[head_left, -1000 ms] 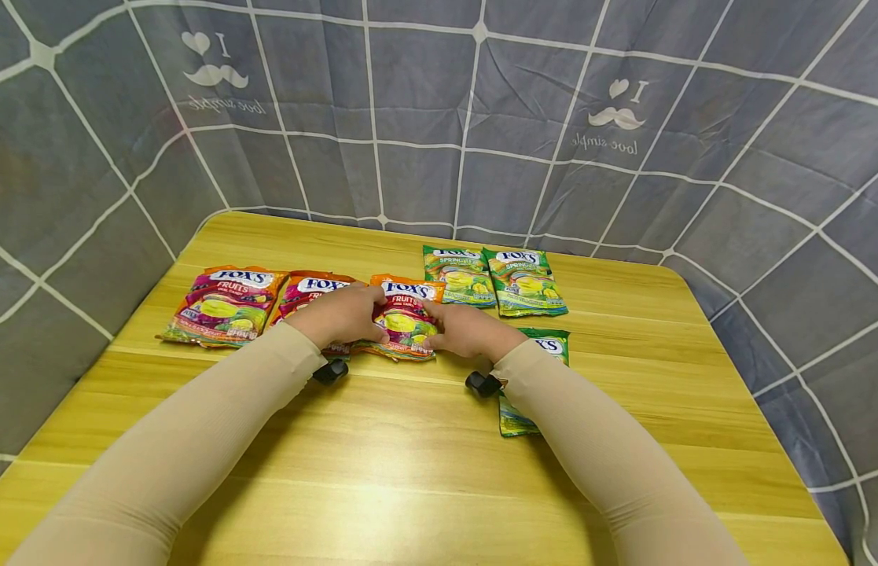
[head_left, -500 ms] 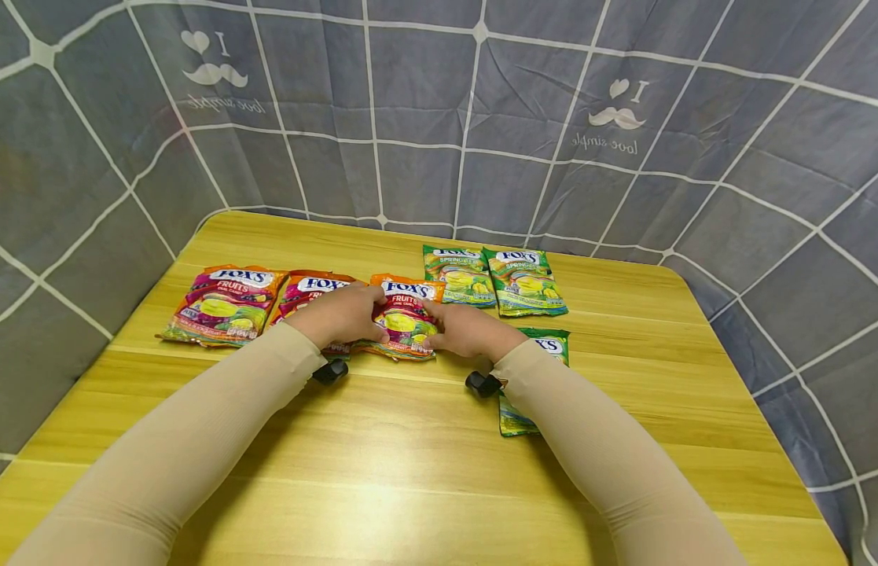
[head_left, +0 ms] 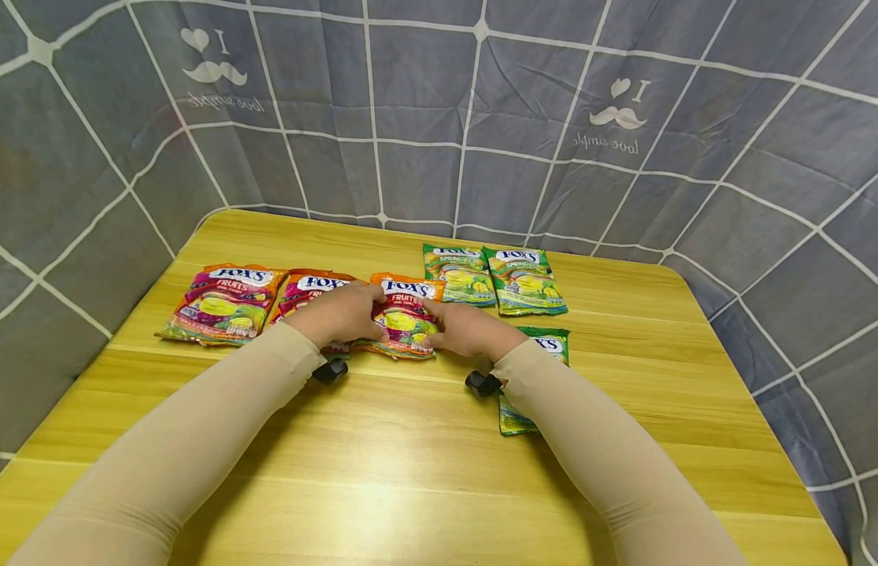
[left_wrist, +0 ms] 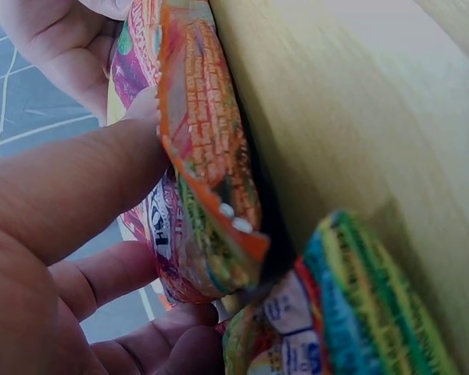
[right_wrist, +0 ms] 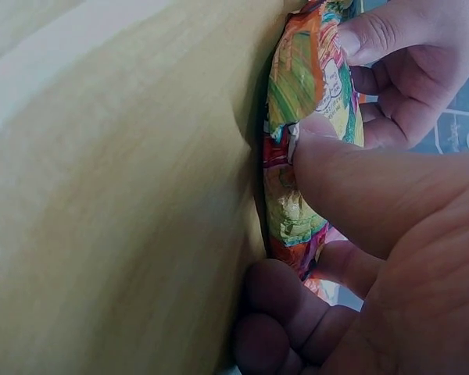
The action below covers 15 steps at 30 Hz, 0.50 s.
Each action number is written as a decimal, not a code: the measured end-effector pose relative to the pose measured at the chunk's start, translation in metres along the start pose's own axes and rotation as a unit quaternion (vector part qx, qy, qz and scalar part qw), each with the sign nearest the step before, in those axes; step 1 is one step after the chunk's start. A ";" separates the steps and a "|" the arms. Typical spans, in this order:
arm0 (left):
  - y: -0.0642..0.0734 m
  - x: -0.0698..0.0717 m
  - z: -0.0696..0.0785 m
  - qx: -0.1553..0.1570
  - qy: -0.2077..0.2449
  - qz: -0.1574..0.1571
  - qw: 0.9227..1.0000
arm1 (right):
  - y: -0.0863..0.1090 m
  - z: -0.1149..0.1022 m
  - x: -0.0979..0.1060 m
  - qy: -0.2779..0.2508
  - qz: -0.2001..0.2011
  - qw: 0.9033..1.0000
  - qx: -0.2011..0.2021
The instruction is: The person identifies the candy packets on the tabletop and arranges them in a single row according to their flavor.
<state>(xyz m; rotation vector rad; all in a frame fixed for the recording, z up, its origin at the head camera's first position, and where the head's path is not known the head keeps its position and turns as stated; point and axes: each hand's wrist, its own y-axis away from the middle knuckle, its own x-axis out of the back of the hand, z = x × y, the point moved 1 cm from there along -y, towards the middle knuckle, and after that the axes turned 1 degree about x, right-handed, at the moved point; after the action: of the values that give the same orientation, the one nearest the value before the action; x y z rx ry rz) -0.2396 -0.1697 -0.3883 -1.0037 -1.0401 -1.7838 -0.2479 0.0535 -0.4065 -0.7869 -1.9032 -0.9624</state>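
A red and orange bag of Fox's Fruits candy [head_left: 403,321] lies between my hands, front side up. My left hand [head_left: 339,314] grips its left side, with the thumb [left_wrist: 102,176] on the bag's near part in the left wrist view. On the opposite side, my right hand [head_left: 475,328] holds it between thumb [right_wrist: 352,180] and fingers. Two more Fruits bags are to the left: the outer bag [head_left: 225,308] shows fully, while the inner bag [head_left: 307,289] is partly covered by my left hand.
Two green Fox's bags, one left [head_left: 460,277] and one right [head_left: 526,283], lie side by side at the back. Green packaging [head_left: 552,344] shows around my right forearm; whether it is one bag or two is hidden. A grey checked cloth [head_left: 424,94] hangs behind the wooden table [head_left: 382,472].
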 end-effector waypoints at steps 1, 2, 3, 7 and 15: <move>0.000 0.000 0.000 -0.001 0.001 0.000 1.000 | 0.000 0.000 0.000 0.000 0.001 1.000 0.000; 0.000 0.000 -0.001 -0.001 0.001 0.000 1.000 | 0.000 0.000 0.000 0.001 0.002 1.000 0.001; -0.001 0.000 -0.001 -0.001 0.001 0.001 1.000 | 0.000 0.000 0.000 0.001 0.003 1.000 0.002; -0.002 -0.001 -0.002 -0.002 0.003 0.001 1.000 | 0.000 0.001 0.000 0.002 0.005 1.000 0.002; -0.004 -0.003 -0.003 0.000 0.010 0.000 1.000 | 0.000 0.001 -0.001 -0.010 0.004 1.000 -0.003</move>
<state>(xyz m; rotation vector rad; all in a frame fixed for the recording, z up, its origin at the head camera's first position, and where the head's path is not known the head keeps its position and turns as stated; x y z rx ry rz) -0.2431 -0.1709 -0.3928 -0.9835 -1.0271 -1.7910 -0.2476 0.0544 -0.4079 -0.8088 -1.9140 -0.9596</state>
